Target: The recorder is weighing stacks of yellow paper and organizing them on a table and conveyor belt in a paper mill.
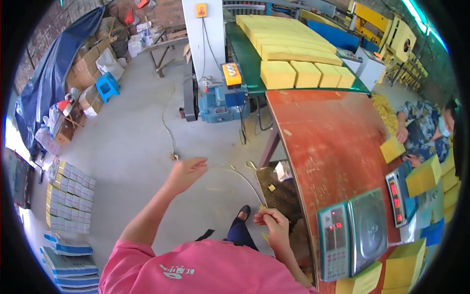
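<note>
My left hand (187, 172) is out in front over the grey floor, its fingers pressed together. From its fingertips a thin pale cord (243, 178) bows across to my right hand (275, 226), beside the red table's near left side. The fingers of my right hand are closed in a pinch around the cord, and a bit of yellow shows just above and below them. Past the cord, a small yellowish loop (250, 165) lies near the table leg.
On the red table (323, 147) sit a weighing scale (338, 230), another scale (399, 196) and yellow paper stacks (424, 175). A co-worker (426, 127) handles a yellow block at right. Yellow blocks cover the green bench (247, 63) beyond a blue motor (215, 107). Wrapped bundles (71, 198) stand left.
</note>
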`<state>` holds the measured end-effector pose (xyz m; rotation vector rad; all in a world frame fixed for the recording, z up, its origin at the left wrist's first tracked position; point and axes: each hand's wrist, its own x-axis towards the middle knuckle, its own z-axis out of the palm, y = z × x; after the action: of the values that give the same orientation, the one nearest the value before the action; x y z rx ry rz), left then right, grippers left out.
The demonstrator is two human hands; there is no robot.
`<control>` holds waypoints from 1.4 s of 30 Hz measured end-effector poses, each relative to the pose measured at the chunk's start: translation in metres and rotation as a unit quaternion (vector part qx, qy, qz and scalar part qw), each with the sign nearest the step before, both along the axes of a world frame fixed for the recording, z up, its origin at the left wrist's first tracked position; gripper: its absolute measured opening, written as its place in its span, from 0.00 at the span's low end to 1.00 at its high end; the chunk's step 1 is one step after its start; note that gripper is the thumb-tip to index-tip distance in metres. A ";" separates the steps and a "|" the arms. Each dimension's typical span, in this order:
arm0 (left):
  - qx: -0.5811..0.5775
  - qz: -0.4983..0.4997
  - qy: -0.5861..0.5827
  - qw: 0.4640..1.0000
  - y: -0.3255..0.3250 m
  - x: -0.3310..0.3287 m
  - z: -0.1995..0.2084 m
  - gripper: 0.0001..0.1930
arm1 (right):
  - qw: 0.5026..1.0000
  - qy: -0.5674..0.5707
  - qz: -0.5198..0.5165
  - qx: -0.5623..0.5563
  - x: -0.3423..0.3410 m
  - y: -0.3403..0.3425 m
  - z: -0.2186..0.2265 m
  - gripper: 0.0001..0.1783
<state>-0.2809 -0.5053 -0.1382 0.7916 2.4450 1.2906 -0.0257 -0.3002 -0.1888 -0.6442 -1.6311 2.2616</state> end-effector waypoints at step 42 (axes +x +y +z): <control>-0.070 -0.196 0.411 0.888 0.213 -0.427 -0.021 0.22 | 0.976 0.048 0.038 0.211 -0.531 0.077 0.018 0.25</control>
<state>-0.7075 -0.2921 -0.1589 1.9828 2.6611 0.6739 -0.5569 -0.2227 -0.1710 -0.3654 -2.0271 1.8655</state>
